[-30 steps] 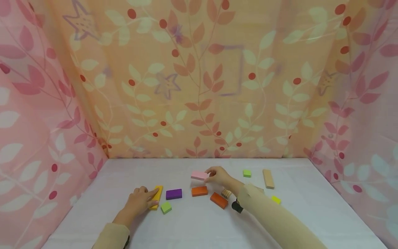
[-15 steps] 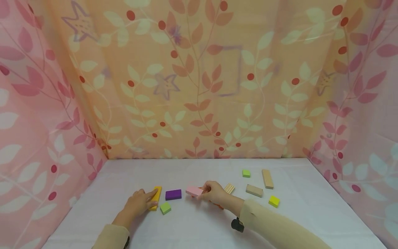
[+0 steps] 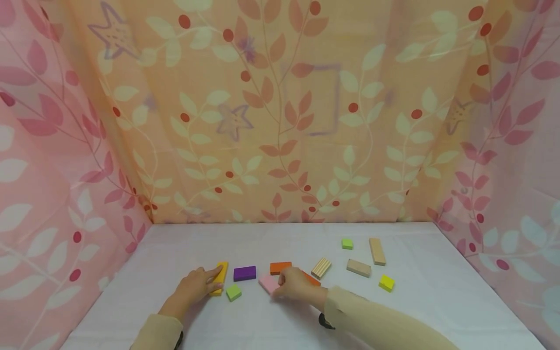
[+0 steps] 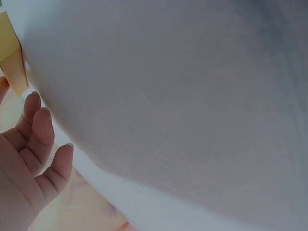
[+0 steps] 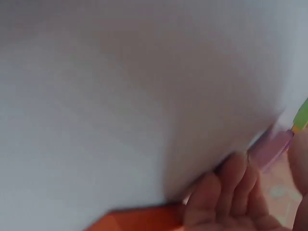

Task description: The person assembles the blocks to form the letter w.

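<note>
In the head view my left hand (image 3: 194,285) holds a long yellow block (image 3: 222,277) between thumb and index finger at the left of the table. Its other fingers are bent in the left wrist view, beside the end of the yellow block (image 4: 10,53). My right hand (image 3: 297,286) pinches a pink block (image 3: 268,283) low at the table's middle, its fingers covering the near right end. Just behind that hand lie an orange block (image 3: 280,268) and a second orange block (image 3: 311,278), partly hidden by the hand. A purple block (image 3: 244,273) lies between the two hands.
A green block (image 3: 234,292) lies near the left hand. To the right are a striped block (image 3: 321,268), a tan block (image 3: 358,268), a long tan block (image 3: 377,251), a yellow cube (image 3: 386,283) and a small green block (image 3: 347,244). Patterned curtains (image 3: 280,146) rise behind the white table (image 3: 183,243).
My right hand has carried the pink block toward me and down, from behind the orange block to in front of it, turning it on the way. The left hand stays in place.
</note>
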Available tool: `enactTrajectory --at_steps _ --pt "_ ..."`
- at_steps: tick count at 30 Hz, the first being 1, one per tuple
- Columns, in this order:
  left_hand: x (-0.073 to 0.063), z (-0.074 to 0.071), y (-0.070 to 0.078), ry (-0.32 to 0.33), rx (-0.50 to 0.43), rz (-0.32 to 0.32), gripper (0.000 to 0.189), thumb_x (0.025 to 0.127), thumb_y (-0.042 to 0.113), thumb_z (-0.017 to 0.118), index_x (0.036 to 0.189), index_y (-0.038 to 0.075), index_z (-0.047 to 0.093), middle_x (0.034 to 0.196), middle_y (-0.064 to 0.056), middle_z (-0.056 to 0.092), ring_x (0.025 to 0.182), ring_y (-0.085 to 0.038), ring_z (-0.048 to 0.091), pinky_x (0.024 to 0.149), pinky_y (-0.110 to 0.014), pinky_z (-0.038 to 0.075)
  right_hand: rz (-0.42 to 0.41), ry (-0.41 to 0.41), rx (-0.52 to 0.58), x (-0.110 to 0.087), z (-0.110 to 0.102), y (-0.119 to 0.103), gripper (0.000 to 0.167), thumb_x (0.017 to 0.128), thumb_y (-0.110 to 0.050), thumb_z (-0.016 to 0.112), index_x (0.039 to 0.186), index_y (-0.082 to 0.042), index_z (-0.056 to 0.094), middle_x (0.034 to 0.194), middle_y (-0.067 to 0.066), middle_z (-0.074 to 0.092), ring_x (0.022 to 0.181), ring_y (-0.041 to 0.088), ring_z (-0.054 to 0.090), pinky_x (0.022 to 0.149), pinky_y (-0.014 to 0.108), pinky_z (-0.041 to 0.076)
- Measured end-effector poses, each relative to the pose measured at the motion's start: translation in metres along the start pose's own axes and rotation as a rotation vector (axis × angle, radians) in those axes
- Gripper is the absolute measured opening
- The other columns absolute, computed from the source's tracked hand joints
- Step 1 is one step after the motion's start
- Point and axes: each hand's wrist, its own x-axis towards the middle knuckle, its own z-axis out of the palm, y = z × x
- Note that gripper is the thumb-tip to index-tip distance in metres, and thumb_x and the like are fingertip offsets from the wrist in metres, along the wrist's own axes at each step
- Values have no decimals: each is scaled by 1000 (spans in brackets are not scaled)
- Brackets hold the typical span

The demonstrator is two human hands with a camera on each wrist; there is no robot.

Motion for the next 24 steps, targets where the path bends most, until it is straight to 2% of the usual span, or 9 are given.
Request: enactTrajectory --at_steps 3,6,9,12,15,20,24 --pt "1 -1 1 0 -10 -8 62 86 47 67 138 16 56 101 -18 57 85 -28 55 78 -53 48 -88 -82 -12 11 -5 5 28 72 -11 86 87 -2 64 76 2 57 65 12 47 55 23 41" --pt "1 -1 2 6 -15 -11 62 86 47 68 138 16 56 101 -18 57 85 -28 55 78 -52 48 -148 -192 -11 20 -13 8 43 76 -7 83 115 -2 66 99 8 66 71 10 46 61 22 41" --pt "1 -1 2 14 -31 -18 64 85 45 70 139 13 55 103 -21 57 89 -33 57 81 -54 48 -179 -292 -10 28 -17 10 58 78 -5 81 132 -8 60 116 8 64 68 9 47 60 21 41" --pt "1 -1 3 17 -66 -33 66 85 43 71 139 9 53 105 -23 57 92 -34 57 84 -55 47 -165 -341 -2 33 -18 10 61 78 -5 81 134 -12 60 123 8 60 61 9 49 56 21 43" --pt "0 -1 4 9 -112 -47 67 86 40 72 140 6 51 104 -22 58 90 -31 57 87 -55 46 -127 -336 -3 36 -16 7 56 78 -8 82 130 -13 61 126 11 59 56 10 50 52 21 44" --pt "0 -3 8 -7 -149 -59 68 87 37 72 140 1 49 108 -24 60 103 -39 58 92 -57 42 -66 -283 7 38 -13 2 55 77 -14 84 124 -13 57 112 8 58 50 12 50 48 24 44" --pt "0 -3 11 -25 -160 -82 68 89 37 70 138 -5 49 118 -28 60 115 -44 53 97 -57 40 -40 -283 22 39 -13 2 59 77 -16 84 128 -12 54 107 5 56 49 13 50 48 25 45"
